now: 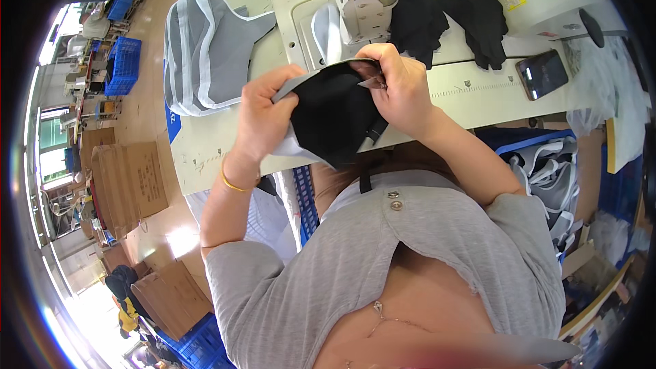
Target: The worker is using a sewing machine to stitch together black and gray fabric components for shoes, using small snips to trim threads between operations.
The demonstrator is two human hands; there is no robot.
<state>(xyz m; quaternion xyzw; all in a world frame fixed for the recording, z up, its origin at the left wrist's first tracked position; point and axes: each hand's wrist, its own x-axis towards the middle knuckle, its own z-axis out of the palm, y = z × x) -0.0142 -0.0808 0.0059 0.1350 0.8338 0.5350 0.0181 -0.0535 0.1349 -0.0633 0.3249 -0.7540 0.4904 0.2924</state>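
Note:
Above the front edge of the sewing table, a black fabric piece with grey and white edges (331,113) is stretched between my two hands. My left hand (266,109) is closed on its left edge, thumb on the black face. The upper right corner is pinched in my right hand (403,92). A small shiny pointed bit shows by the right fingers; I cannot make out what it is. Just beyond the cloth stands the sewing machine head (365,7), with a grey, white-edged piece (326,34) lying beside its needle area.
Stacked grey pieces with white binding (212,55) lie at the table's left. Black cloth pieces (475,20) are right of the machine, and a phone (543,74) sits farther right. A blue bin of bound pieces (547,164) stands below right. Cardboard boxes (130,181) are on the left floor.

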